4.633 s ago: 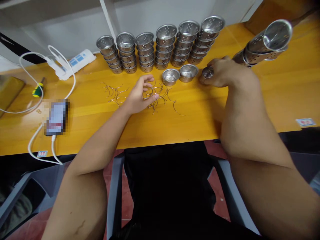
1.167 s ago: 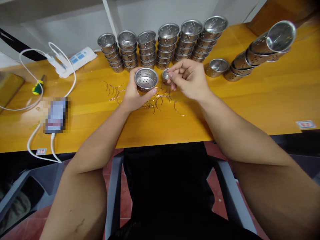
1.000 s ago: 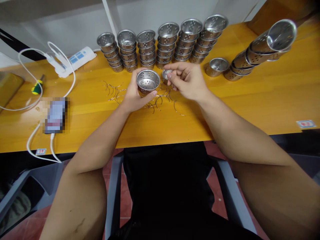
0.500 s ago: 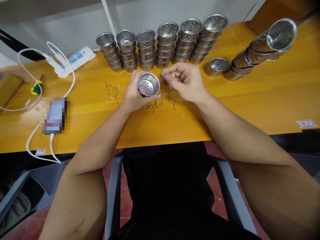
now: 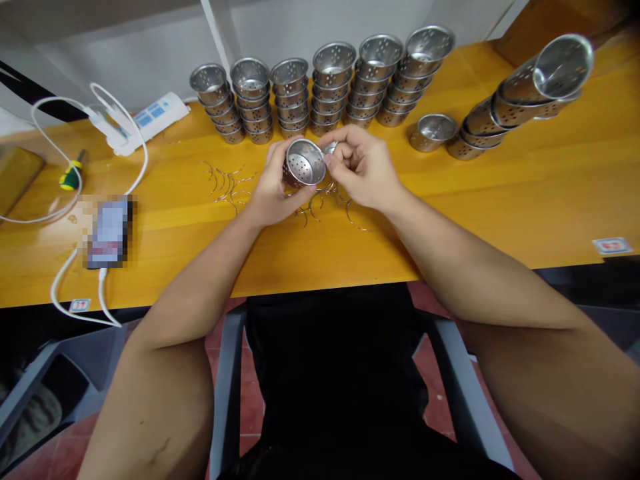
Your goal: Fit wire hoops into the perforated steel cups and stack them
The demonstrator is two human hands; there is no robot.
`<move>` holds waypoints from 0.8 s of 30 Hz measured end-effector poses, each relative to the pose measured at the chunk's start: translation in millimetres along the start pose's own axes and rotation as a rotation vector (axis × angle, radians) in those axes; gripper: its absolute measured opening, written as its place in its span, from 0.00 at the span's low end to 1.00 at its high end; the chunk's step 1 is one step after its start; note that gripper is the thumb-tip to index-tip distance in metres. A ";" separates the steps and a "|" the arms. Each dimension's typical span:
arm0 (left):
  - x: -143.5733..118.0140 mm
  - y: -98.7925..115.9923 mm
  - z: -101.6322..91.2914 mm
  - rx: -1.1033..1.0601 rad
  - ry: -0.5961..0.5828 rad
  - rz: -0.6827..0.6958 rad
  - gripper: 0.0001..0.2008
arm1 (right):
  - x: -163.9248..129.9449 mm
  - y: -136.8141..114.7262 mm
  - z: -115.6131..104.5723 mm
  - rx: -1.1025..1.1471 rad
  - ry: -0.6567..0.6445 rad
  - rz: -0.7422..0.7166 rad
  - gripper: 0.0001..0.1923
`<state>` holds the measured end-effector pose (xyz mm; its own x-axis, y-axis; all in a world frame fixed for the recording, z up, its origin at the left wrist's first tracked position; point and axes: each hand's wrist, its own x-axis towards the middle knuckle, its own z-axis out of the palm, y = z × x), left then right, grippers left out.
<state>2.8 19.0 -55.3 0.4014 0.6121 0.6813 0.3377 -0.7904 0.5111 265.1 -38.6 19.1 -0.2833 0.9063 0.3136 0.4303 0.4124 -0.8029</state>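
My left hand (image 5: 270, 193) holds a small perforated steel cup (image 5: 305, 162) tilted toward me, just above the yellow wooden table (image 5: 500, 200). Against the cup's right rim, my right hand (image 5: 363, 167) has its fingertips pinched together; what they pinch is too small to make out. Under both hands lies a scatter of thin curved wire handles (image 5: 230, 183). Another steel cup (image 5: 330, 148) is partly hidden behind my fingers.
Several stacks of the same cups (image 5: 325, 87) line the table's back edge. A single cup (image 5: 433, 131) and a leaning stack of cups (image 5: 525, 93) lie at the right. A white power strip (image 5: 150, 120), cables, a screwdriver (image 5: 69, 175) and a phone (image 5: 107, 230) sit at the left.
My left hand picked up a cup from the table and tilted it toward my right hand. My right hand left the leaning stack and came in to the cup's rim.
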 end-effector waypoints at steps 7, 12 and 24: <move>5.2 6.6 -8.4 -0.011 0.015 -0.069 0.55 | -1.3 -0.1 -0.7 -0.031 -0.004 -0.008 0.44; 0.8 4.0 -6.1 -0.052 0.015 -0.125 0.58 | -2.8 -0.8 -1.1 -0.023 0.004 -0.010 0.46; 1.1 7.1 -5.2 -0.081 -0.056 -0.076 0.56 | -4.8 -7.7 3.5 -0.025 -0.033 -0.006 0.37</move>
<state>1.2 13.9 -48.2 0.4252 0.6691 0.6095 0.2997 -0.7395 0.6028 260.2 -46.5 22.1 -0.3139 0.9006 0.3007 0.4495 0.4199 -0.7884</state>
